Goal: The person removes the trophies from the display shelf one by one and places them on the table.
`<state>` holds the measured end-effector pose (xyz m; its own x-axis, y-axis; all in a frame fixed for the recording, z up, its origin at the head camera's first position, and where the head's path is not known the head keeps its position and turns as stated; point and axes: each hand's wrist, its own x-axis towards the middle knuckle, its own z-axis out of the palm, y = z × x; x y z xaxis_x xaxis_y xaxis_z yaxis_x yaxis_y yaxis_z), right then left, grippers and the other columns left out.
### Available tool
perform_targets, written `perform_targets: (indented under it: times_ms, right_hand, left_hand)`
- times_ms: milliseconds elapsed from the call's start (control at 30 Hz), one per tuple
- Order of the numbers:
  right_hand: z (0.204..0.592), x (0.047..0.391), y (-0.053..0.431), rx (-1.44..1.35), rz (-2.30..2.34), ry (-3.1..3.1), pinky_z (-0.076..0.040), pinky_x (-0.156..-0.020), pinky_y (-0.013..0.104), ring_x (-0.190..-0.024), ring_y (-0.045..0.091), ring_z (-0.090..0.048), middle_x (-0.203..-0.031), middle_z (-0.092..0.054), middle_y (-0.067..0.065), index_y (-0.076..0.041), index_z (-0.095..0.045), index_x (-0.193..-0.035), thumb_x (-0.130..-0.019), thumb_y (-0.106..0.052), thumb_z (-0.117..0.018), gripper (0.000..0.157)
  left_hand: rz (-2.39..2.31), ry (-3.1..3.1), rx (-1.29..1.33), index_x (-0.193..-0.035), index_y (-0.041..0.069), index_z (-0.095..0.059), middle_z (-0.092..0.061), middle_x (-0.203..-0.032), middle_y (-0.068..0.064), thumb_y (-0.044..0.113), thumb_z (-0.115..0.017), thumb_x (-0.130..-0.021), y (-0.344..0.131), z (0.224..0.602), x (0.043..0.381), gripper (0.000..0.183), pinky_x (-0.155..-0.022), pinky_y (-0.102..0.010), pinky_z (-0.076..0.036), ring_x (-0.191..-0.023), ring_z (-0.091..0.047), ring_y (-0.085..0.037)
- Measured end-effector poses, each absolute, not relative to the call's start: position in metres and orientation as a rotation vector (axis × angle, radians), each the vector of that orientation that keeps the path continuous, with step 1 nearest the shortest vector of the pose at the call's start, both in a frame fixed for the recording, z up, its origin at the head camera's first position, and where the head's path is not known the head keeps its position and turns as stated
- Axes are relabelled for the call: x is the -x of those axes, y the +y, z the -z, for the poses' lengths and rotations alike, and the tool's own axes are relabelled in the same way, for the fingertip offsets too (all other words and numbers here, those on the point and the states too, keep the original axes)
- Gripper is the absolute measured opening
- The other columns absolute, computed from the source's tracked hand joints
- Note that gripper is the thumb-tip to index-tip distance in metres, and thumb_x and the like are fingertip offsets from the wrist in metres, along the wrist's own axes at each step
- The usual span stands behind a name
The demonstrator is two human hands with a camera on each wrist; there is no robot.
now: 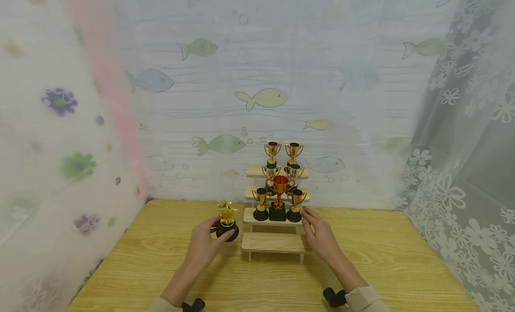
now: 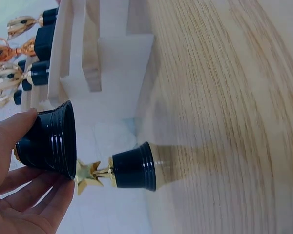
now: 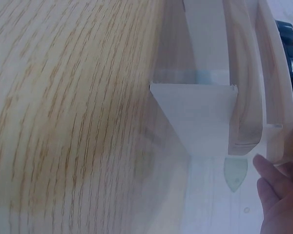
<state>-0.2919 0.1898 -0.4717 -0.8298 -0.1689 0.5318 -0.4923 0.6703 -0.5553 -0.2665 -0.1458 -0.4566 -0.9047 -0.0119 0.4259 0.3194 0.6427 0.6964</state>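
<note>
My left hand grips a trophy by its round black base, with a gold star on top. In the left wrist view that base is tilted between thumb and fingers. A second star trophy stands upright on the table just beyond it. At the right end of a tiered wooden display stand, my right hand holds the edge of the second step up, its fingertips at the board's end. A gold cup trophy stands close by those fingers.
A copper-coloured cup trophy stands mid-row on that step, with another gold cup left of it. Silver cups and gold cups fill the upper steps. Fish-patterned curtain hangs behind the wooden table.
</note>
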Motion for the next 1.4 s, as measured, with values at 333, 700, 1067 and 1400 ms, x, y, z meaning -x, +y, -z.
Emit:
perform_targets:
  times_ms: [333,700,1067,1400]
  right_hand:
    - [0.47,0.292,0.189,-0.504,-1.019,-2.455,-0.045,-0.104,0.06,-0.134,0.047,-0.051,-0.148,-0.052,0.026,0.012,-0.057,-0.138,-0.107,-0.008,-0.051,0.037]
    - [0.473,0.293,0.189,-0.507,-0.993,-2.438,-0.046,-0.103,0.06,-0.132,0.048,-0.052,-0.146,-0.053,0.027,0.012,-0.058,-0.136,-0.106,-0.007,-0.052,0.036]
    - [0.475,0.293,0.191,-0.5,-1.014,-2.464,-0.045,-0.105,0.06,-0.135,0.047,-0.05,-0.149,-0.051,0.026,0.011,-0.057,-0.138,-0.108,-0.01,-0.051,0.037]
    - [0.474,0.294,0.191,-0.501,-1.003,-2.464,-0.046,-0.104,0.059,-0.134,0.046,-0.05,-0.148,-0.051,0.026,0.011,-0.057,-0.138,-0.107,-0.009,-0.051,0.037]
  left_hand:
    - [1.166,-2.453,0.213,-0.121,-0.001,-0.071,-0.073,-0.117,-0.017,0.021,-0.086,-0.086,-0.164,0.459,0.271,0.044,-0.089,-0.052,-0.058,-0.108,-0.07,-0.037]
    - [1.2,-2.448,0.134,-0.12,-0.004,-0.069,-0.072,-0.115,-0.021,0.019,-0.085,-0.087,-0.185,0.467,0.283,0.043,-0.09,-0.052,-0.058,-0.109,-0.069,-0.039]
    - [1.208,-2.479,0.051,-0.121,-0.005,-0.067,-0.072,-0.112,-0.024,0.019,-0.083,-0.088,-0.199,0.478,0.294,0.044,-0.091,-0.052,-0.057,-0.107,-0.069,-0.039]
    - [1.182,-2.522,-0.022,-0.119,-0.008,-0.066,-0.071,-0.111,-0.027,0.02,-0.082,-0.089,-0.206,0.485,0.304,0.044,-0.09,-0.055,-0.056,-0.106,-0.068,-0.042]
